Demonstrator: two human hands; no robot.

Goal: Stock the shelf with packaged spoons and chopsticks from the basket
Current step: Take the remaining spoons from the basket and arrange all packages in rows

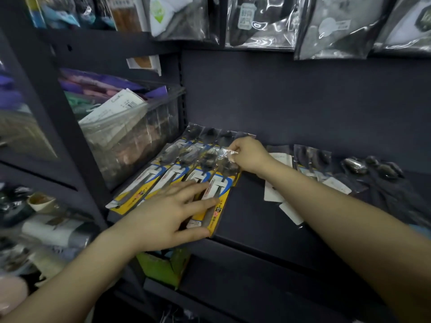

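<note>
A row of yellow-and-blue carded spoon packs in clear plastic (186, 180) is laid flat on the dark grey metal shelf (261, 220), fanned side by side at its left end. The rightmost pack is pinched at its crinkly clear top edge by the right hand (250, 156), grip closed on the film. The left hand (168, 216) is spread flat, fingers pressed on the lower cards. These would probably be handled as light, stiff along the card, slippery on the film, so the card edges look like the safer hold. More dark spoon packs with white cards (326, 173) are lined up further right, though it's blurry there. A clear plastic bin (130, 136) is seen left, and hanging bags above.
</note>
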